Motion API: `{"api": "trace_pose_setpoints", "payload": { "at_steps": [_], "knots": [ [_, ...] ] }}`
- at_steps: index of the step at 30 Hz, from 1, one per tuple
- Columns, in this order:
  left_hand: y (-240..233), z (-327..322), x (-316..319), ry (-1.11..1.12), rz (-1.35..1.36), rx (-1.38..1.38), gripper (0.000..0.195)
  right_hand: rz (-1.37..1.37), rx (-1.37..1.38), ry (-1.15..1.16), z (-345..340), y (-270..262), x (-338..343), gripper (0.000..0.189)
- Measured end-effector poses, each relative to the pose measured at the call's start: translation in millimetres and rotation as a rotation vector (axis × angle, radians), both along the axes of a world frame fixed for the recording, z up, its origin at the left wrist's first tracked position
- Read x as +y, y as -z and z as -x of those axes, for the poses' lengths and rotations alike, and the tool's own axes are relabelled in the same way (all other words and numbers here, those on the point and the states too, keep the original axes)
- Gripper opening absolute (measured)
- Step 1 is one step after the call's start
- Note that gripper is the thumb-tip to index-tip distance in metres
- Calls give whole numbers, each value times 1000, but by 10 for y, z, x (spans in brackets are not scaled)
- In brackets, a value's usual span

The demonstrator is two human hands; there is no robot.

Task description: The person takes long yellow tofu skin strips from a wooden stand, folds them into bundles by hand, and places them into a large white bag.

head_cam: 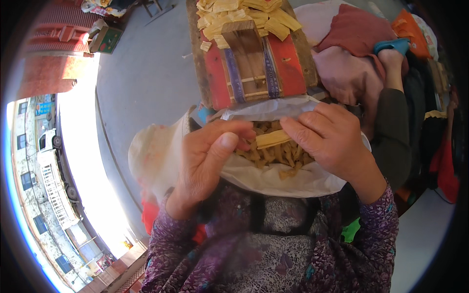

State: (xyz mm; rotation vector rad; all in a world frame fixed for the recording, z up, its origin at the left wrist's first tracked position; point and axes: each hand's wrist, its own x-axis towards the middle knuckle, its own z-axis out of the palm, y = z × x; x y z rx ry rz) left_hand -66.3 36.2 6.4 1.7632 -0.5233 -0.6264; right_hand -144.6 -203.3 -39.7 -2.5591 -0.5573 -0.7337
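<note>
My right hand (pixel 326 139) pinches the right end of a flat yellow dried strip (pixel 272 139), which looks like dried food. The strip lies level over the mouth of a white sack (pixel 282 179) in front of my body. Inside the sack are many small, brownish-yellow cut pieces (pixel 265 155). My left hand (pixel 210 154) is at the sack's left side, thumb and fingers apart, fingertips close to the strip's left end. Just beyond the sack is a red board (pixel 293 69) with a wooden block (pixel 243 44), purple printed bands (pixel 234 75) and thin sticks (pixel 253 96) across it.
A heap of flat yellow strips (pixel 253 16) covers the board's far end. Pink and dull-red cloth (pixel 355 33) lies at right, beside another person's dark-clothed limb (pixel 392 124). A pale cloth bundle (pixel 157 157) is at left. Outside the bright doorway stands a white truck (pixel 56 183).
</note>
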Motion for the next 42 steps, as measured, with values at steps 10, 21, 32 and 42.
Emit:
{"api": "trace_pose_setpoints", "payload": {
  "at_steps": [10, 21, 32, 42],
  "knots": [
    [-55, 330, 251, 111, 499, 788, 23, -110, -10, 35, 237, -112, -57, 35],
    [-82, 387, 300, 234, 663, 488, 27, -786, 701, -298, 654, 26, 361, 18],
    [2, 648, -47, 495, -246, -1070, 19, -1227, 1146, -320, 777, -40, 270, 17],
    [322, 740, -147, 178, -186, -1409, 14, -2058, 1157, -60, 787, 128, 392, 10]
  ]
}}
